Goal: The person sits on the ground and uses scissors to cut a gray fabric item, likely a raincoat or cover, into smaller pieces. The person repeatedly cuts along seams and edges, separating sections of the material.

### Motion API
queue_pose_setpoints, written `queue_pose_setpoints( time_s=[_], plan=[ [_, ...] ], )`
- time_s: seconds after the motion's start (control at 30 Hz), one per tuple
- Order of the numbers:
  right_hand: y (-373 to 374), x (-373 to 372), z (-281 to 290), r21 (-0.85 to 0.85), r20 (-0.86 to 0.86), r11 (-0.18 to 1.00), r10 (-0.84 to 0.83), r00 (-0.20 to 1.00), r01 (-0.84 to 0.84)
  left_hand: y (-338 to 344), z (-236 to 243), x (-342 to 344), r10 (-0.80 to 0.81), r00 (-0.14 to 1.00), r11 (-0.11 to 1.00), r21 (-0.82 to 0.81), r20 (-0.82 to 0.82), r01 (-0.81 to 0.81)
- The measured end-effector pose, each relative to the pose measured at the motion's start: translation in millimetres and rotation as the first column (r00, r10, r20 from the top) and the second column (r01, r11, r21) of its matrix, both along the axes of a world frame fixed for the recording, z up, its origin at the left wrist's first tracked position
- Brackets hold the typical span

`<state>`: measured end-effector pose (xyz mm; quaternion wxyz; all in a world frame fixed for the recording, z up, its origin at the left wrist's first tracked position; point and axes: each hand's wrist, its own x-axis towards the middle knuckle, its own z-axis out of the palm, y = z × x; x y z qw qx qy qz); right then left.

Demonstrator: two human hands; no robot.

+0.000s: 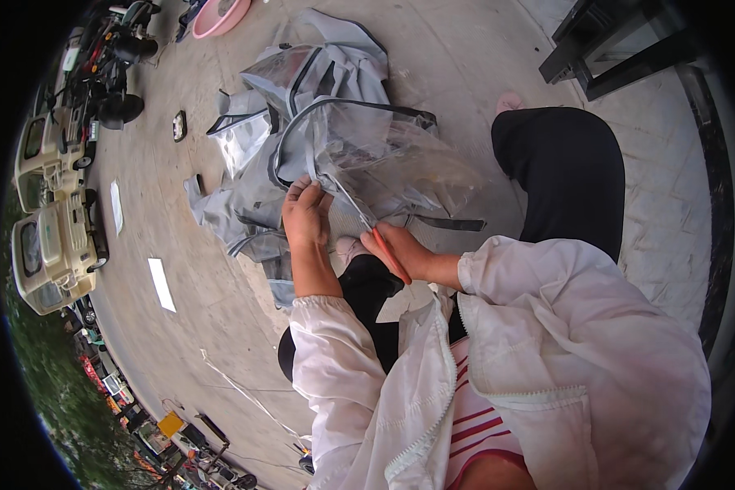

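A grey fabric cover with clear plastic panels and dark edging lies bunched on the ground in front of me. My left hand pinches the edge of a clear panel between thumb and fingers. My right hand, closed, grips orange-handled scissors. Their narrow metal part points up and left along the panel's edge, close to my left fingers. How far the blades are apart I cannot make out. Loose dark-edged strips of the cover trail below and right of the hands.
My bent knee is right of the cover, and a black metal frame stands at the far right. A pink basin sits at the top. White sheets and a cord lie left. Parked vehicles line the left.
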<state>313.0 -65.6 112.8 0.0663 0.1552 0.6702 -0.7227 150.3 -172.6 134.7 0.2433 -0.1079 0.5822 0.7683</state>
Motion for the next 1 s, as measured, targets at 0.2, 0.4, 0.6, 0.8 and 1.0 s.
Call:
queue_pose_setpoints(
  time_s=[0.2, 0.4, 0.6, 0.8, 1.0],
  plan=[
    [-1.8, 2.7, 7.9, -0.209, 0.067, 0.978, 0.039, 0.997, -0.024, -1.2, 6.6, -2.3, 0.034, 0.999, 0.994, 0.108, 0.004, -0.035],
    [1.0, -5.5, 7.2, -0.115, -0.068, 0.991, 0.057, 0.996, -0.065, -6.1, 7.7, -0.6, 0.032, 0.999, 0.988, 0.148, 0.016, -0.034],
    [3.4, -16.0, 2.4, 0.274, -0.001, 0.962, -0.021, 1.0, 0.02, 11.2, 15.4, 15.6, 0.01, 1.0, 0.997, 0.075, 0.024, -0.012],
    [10.2, -16.9, 6.6, 0.221, 0.003, 0.975, -0.035, 0.999, 0.033, 16.1, 12.2, 21.6, 0.055, 0.998, 0.998, 0.014, 0.009, -0.056],
    [5.1, -16.5, 8.9, 0.063, -0.043, 0.997, -0.046, 0.998, 0.048, 16.2, 10.5, 21.4, 0.072, 0.997, 0.997, 0.013, 0.02, -0.072]
  ],
)
